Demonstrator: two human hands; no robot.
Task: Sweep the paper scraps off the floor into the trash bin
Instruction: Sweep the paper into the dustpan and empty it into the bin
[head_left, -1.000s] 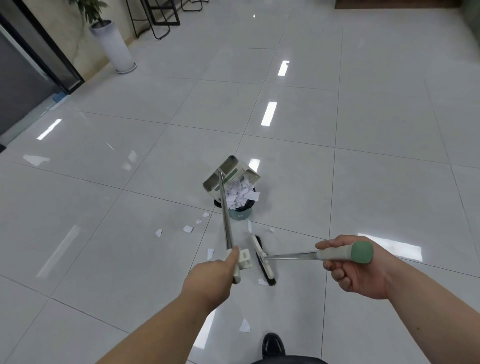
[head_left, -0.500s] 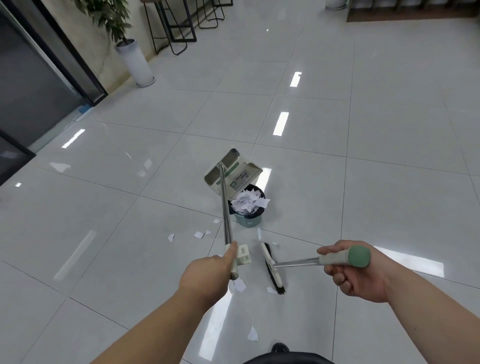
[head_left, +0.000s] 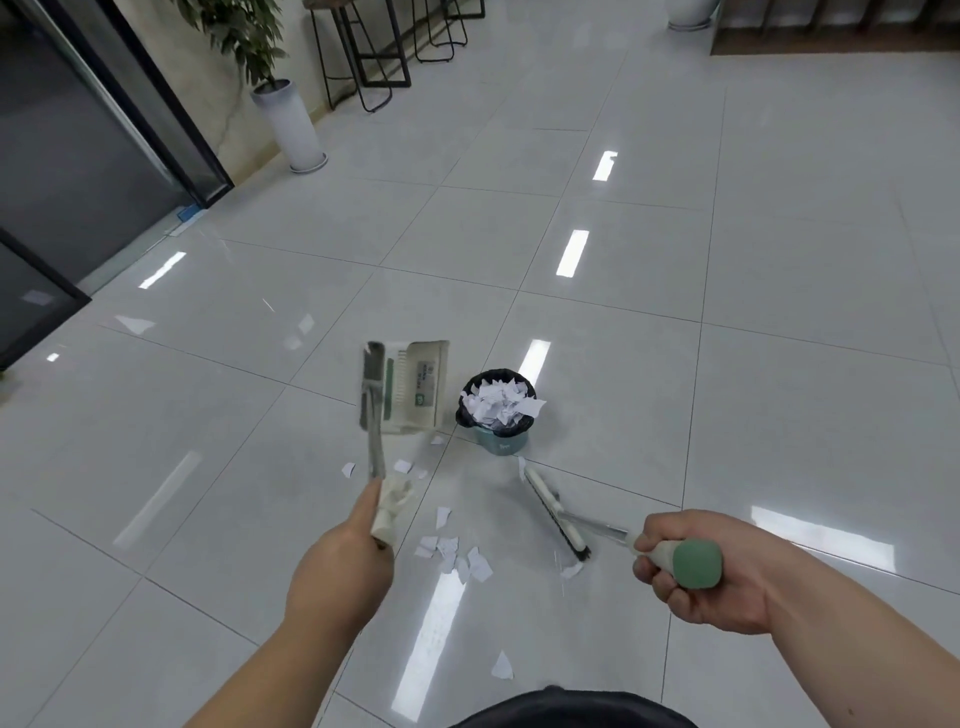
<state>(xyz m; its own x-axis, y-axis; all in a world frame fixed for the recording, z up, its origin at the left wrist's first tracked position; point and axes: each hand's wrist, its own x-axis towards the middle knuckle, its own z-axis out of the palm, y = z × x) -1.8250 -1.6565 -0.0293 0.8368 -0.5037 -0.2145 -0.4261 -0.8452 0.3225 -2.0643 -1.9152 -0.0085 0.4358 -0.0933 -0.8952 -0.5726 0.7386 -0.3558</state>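
two grips: left clasps dustpan, right clasps broom.

1. An office or commercial lobby: a wide, glossy, pale tiled floor carries the reflections of strip lights.
2. Black-framed glass doors line the left wall.
3. A potted plant in a tall white planter stands near black metal stools.

Trash bin: teal, black liner; paper scraps: white; my broom: cream, sage-green grip end; my dustpan: beige, green stripe; floor: pale grey tiles
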